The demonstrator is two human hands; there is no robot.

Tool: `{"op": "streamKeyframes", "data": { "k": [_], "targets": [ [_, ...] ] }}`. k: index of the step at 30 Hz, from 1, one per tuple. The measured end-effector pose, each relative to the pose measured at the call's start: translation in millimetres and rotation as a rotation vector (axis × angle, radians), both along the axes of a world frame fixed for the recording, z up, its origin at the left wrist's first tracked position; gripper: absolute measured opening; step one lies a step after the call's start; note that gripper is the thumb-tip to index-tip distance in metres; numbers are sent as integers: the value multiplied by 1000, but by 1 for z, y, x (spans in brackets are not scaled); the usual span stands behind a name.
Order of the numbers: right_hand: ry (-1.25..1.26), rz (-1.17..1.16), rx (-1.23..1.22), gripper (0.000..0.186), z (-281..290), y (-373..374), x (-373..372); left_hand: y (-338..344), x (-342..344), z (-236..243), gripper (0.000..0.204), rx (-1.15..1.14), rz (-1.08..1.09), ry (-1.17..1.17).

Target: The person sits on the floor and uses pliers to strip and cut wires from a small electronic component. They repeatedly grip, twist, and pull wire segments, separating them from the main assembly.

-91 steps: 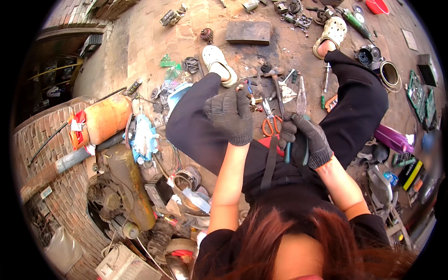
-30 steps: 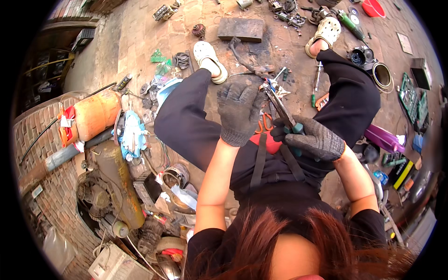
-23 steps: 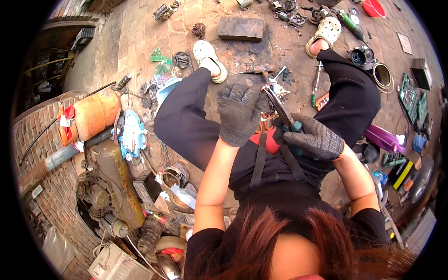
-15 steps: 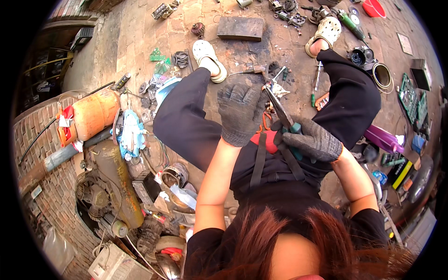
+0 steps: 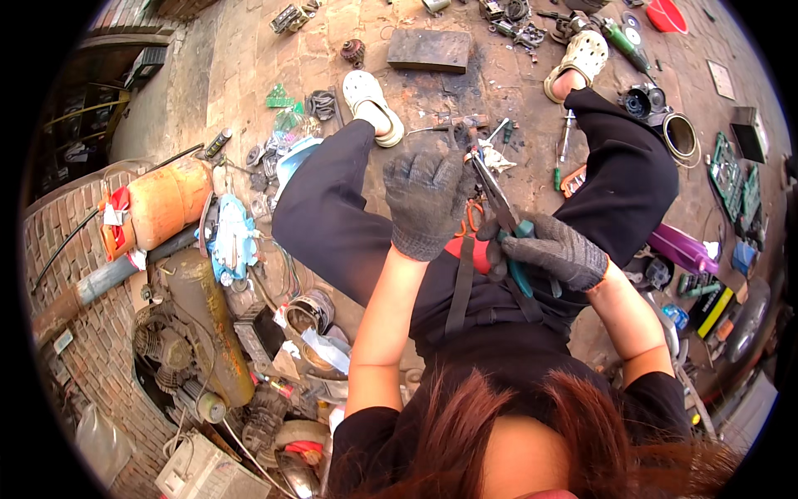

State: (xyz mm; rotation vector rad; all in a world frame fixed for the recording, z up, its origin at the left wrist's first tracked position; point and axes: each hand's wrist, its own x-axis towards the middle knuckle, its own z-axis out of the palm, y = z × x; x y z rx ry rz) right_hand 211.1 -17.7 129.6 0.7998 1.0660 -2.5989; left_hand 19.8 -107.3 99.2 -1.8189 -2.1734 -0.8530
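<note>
My right hand (image 5: 559, 249), in a dark grey knit glove, is closed around the teal handles of long-nosed pliers (image 5: 496, 193). The metal jaws point up and to the left, their tips meeting the fingertips of my left hand (image 5: 426, 200). That hand wears a matching glove, and its fingers are curled in toward the thumb side. A small coppery bit shows at the jaw tips, too small to name; what the left fingers grip is hidden. Below the jaws, an orange-handled tool (image 5: 472, 218) and a red patch lie close to my lap.
A dark metal block (image 5: 428, 51), a hammer (image 5: 462, 122) and screwdrivers (image 5: 565, 137) lie on the brick floor ahead. A green angle grinder (image 5: 625, 46) is at far right. On the left are an orange gas cylinder (image 5: 173, 200) and piled scrap; a purple object (image 5: 682, 248) sits right.
My left hand has shifted very slightly left. The teal handles sit a little differently in my right hand, with the lower handle showing more. The pliers' tips stay beside my left fingers.
</note>
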Motion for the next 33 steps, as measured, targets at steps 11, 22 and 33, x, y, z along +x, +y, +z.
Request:
{"op": "streamKeyframes", "data": {
  "k": [11, 22, 33],
  "targets": [
    [-128, 35, 322, 26, -4, -13, -5, -3, 2, -3, 18, -2, -5, 137],
    [-42, -201, 949, 28, -31, -39, -14, 0, 13, 21, 17, -162, 12, -609],
    [122, -423, 267, 32, -30, -21, -12, -10, 16, 3, 23, -29, 142, -1468]
  ]
}}
